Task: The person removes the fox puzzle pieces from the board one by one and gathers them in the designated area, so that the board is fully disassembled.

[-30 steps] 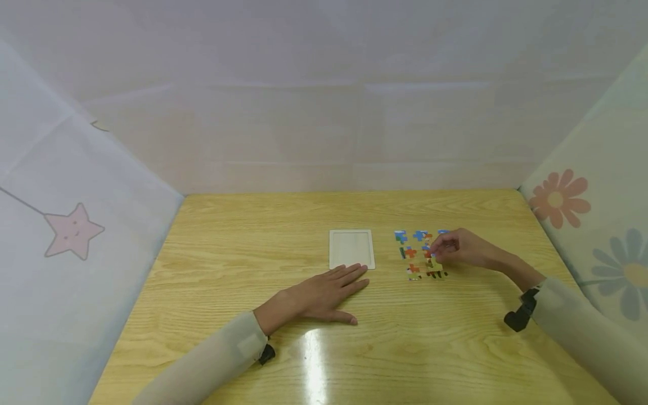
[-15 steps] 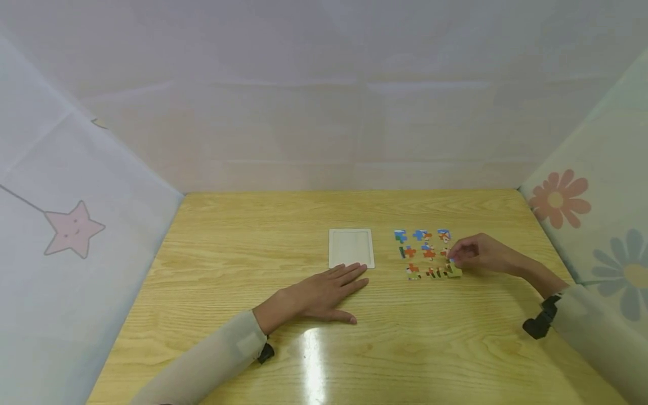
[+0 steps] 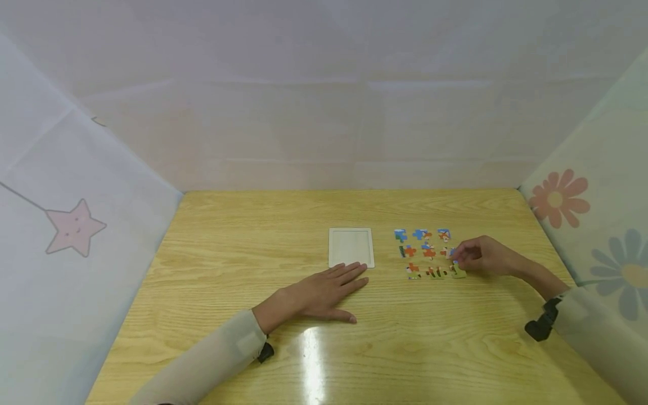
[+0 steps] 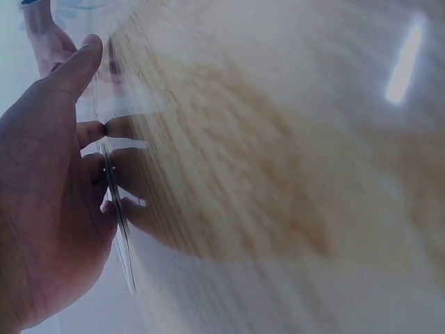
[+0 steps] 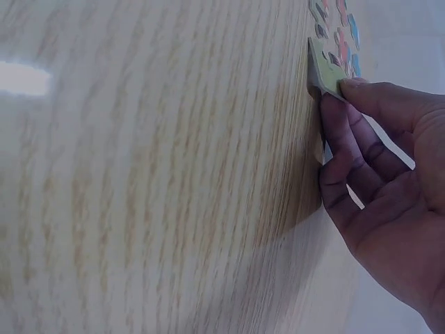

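My left hand [image 3: 334,289] lies flat on the wooden table [image 3: 243,264], fingers straight, its fingertips just short of the near edge of a white rectangular tray [image 3: 351,247]. In the left wrist view that hand [image 4: 83,167] presses on the glossy wood. Right of the tray, several coloured puzzle pieces [image 3: 422,251] lie in rows. My right hand [image 3: 462,260] is at the right end of the near row and pinches a pale green puzzle piece [image 3: 458,273] that rests on the table. The right wrist view shows the hand [image 5: 344,115] with a fingertip on that piece [image 5: 323,66] and another finger beside it.
Fabric walls close in the table: one with a pink star [image 3: 75,228] on the left and one with flowers [image 3: 559,199] on the right. Bare wood stretches across the left half and the near side, with a glare spot [image 3: 314,354].
My right hand has carried the green piece rightward from the middle of the near row to its right end. The left hand has stayed put.
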A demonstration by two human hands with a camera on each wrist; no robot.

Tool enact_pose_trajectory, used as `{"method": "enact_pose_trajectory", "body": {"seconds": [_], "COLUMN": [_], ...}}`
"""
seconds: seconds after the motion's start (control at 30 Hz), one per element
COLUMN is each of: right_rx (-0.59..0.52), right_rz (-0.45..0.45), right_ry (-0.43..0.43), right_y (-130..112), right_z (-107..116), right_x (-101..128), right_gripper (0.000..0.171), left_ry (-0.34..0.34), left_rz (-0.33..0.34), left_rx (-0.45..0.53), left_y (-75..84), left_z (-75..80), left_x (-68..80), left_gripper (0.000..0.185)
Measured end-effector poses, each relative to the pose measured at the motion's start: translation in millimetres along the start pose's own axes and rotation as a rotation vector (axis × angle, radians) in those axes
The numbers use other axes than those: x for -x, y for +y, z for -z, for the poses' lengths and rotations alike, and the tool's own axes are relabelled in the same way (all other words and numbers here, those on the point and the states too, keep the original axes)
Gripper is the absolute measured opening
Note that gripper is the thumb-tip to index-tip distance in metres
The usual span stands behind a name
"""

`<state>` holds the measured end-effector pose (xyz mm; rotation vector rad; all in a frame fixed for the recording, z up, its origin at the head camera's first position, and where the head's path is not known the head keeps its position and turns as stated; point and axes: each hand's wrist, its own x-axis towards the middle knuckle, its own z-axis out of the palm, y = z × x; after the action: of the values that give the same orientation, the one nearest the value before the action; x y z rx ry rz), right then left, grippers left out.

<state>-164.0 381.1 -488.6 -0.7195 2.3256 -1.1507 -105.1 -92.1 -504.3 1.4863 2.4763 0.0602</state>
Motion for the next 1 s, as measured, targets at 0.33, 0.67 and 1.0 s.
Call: {"method": "enact_pose_trajectory", "body": {"seconds": [0.33,0.67,1.0], "right_rx": [0.023,0.040,0.307], "right_rz": [-0.027,-0.022,0.002], "right_ry": [0.026,0.046,0.274], "right_y": [0.8,-2.5,-4.2], "right_z": [-3.5,-5.2,0.9], "right_x": [2.9,3.4,5.5], "right_gripper": [0.014,0.013,0.013], "left_ry": [0.016,0.005,0.068], "left_rz": [-0.011,-0.007,0.023], "left_rx": [0.005,0.003,0.043], "left_y": [-0.2,0.9,-6.5], "left_z": [-3.2,0.0,-6.6], "left_x": [-1.1,-0.6,6.2], "left_gripper": [0.092,0.092,0.091]}}
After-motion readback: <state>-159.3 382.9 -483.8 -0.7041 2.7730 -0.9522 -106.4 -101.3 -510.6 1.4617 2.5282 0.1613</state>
